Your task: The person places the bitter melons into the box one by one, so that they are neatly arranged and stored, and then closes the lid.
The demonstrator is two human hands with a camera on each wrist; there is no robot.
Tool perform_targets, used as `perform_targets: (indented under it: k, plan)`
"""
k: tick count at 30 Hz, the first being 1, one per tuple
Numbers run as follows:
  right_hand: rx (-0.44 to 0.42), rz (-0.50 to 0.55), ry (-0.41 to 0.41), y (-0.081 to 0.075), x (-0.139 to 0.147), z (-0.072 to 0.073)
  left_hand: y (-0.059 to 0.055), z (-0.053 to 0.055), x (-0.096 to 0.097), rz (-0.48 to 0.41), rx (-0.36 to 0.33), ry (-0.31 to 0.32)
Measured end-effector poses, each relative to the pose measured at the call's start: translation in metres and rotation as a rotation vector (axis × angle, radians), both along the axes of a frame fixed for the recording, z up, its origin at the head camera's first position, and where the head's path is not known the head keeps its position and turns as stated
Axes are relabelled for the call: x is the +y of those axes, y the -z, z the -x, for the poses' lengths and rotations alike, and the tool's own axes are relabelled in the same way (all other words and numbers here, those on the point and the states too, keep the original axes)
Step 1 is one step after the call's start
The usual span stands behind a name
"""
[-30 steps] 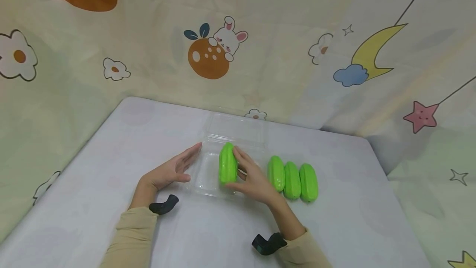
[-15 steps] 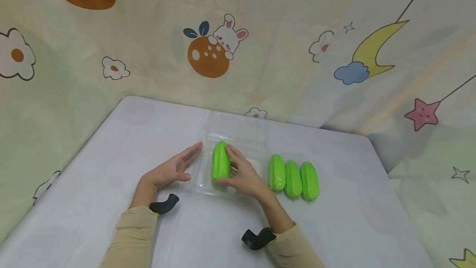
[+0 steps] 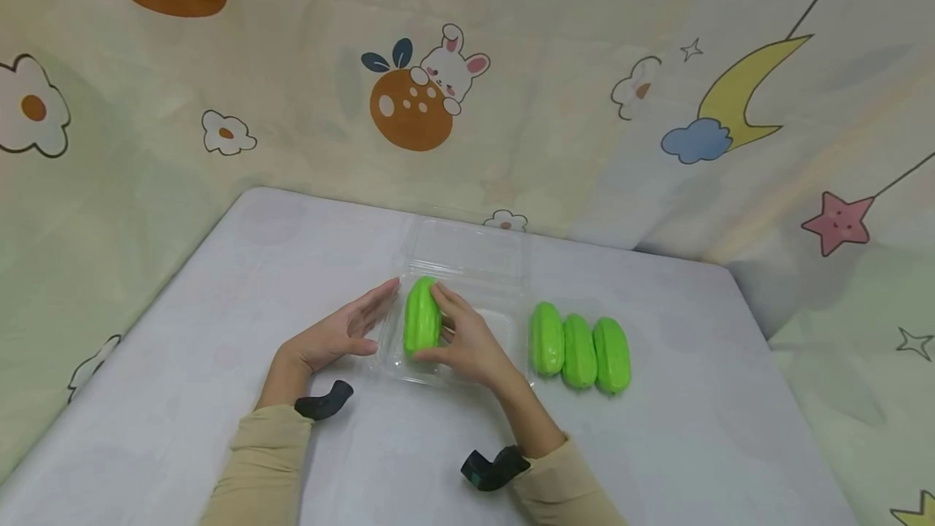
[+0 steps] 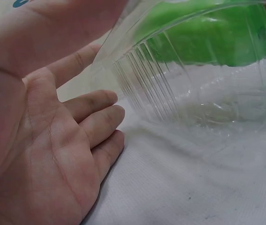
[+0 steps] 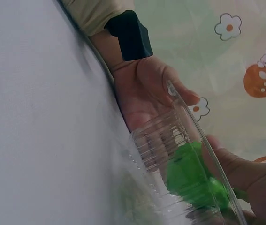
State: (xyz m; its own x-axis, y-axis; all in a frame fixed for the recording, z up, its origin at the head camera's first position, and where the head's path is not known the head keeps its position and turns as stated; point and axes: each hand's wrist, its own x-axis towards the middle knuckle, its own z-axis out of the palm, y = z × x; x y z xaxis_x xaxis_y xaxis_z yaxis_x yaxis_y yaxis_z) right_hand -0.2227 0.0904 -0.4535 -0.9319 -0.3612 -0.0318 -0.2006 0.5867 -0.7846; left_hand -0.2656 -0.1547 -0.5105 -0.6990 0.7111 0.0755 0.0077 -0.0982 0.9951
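In the head view my right hand point(image 3: 471, 347) pinches a bright green oblong piece with lengthwise ridges point(image 3: 421, 317) between thumb and fingers. It is inside the left part of a clear plastic clamshell box point(image 3: 500, 327), whose lid point(image 3: 467, 246) lies open to the back. My left hand point(image 3: 339, 338) rests at the box's left edge, fingers extended and thumb apart. The left wrist view shows the green piece point(image 4: 212, 40) through the ribbed box wall point(image 4: 147, 79), raised above the box floor. From the right wrist, the piece point(image 5: 189, 173) shows behind the clear rim.
Three similar green pieces point(image 3: 579, 351) stand side by side to the right of the box. The white table point(image 3: 694, 428) ends at a printed cloth backdrop point(image 3: 307, 88). A black wrist mount point(image 3: 495, 469) sits on my right wrist, another point(image 3: 325, 401) on my left.
My right hand has carried the green piece leftward over the box, toward its left wall. The left hand has stayed in place.
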Motion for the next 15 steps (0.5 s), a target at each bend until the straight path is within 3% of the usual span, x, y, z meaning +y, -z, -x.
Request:
perform_targets:
  k: [15]
  plan:
    - [-0.038, 0.003, 0.037, 0.0006, -0.0073, 0.0007, 0.0025, 0.0011, -0.0005, -0.012, 0.008, 0.010]
